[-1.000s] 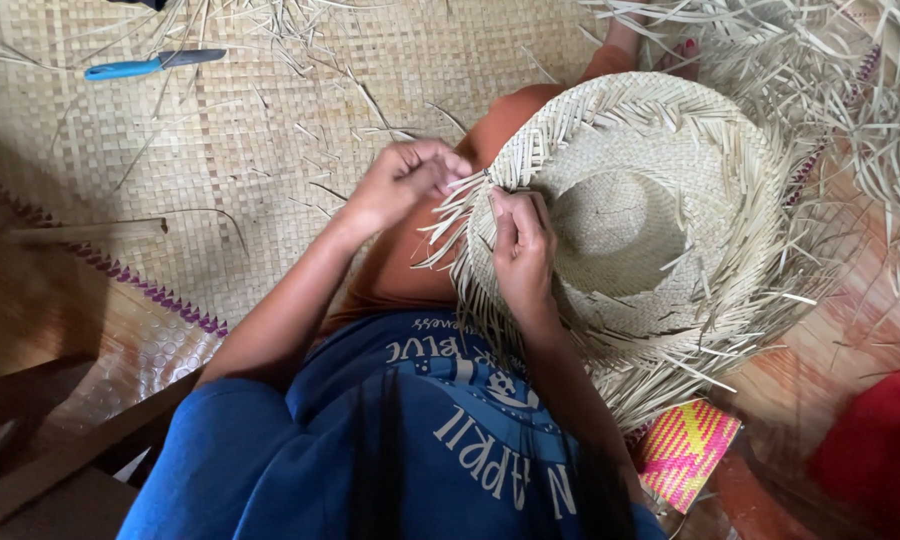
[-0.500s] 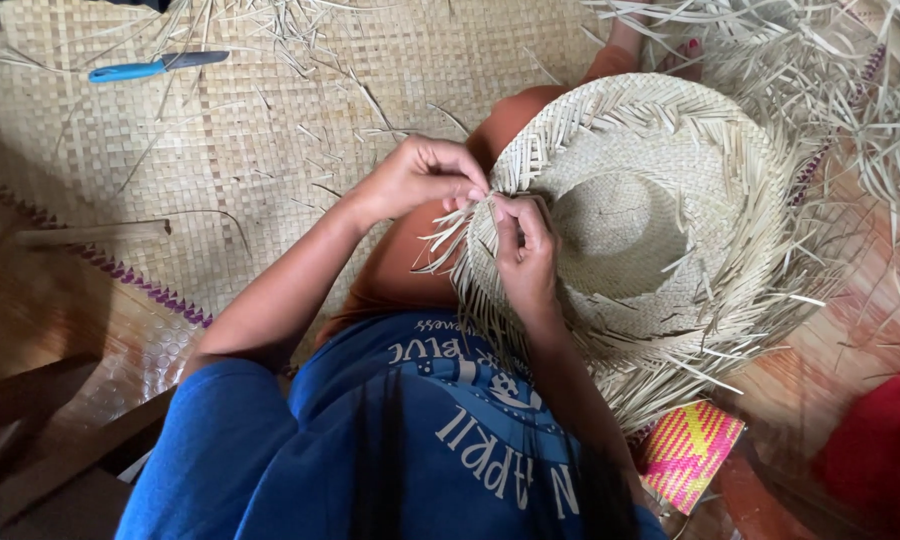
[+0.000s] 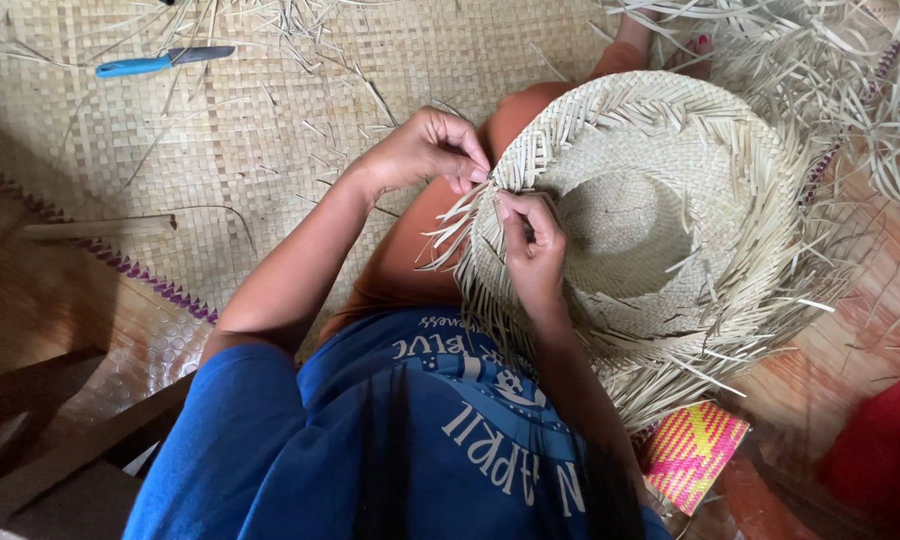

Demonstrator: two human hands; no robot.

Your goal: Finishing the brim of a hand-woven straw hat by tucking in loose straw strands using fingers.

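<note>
My left hand (image 3: 425, 150) pinches loose straw strips at the hat (image 3: 630, 230) brim's left edge, fingers clenched on them. My right hand (image 3: 532, 248) rests just beside it on the brim, fingertips curled around strips. The hat lies on my lap, crown up. A knife (image 3: 163, 62) lies far left on the mat (image 3: 220, 140).
</note>
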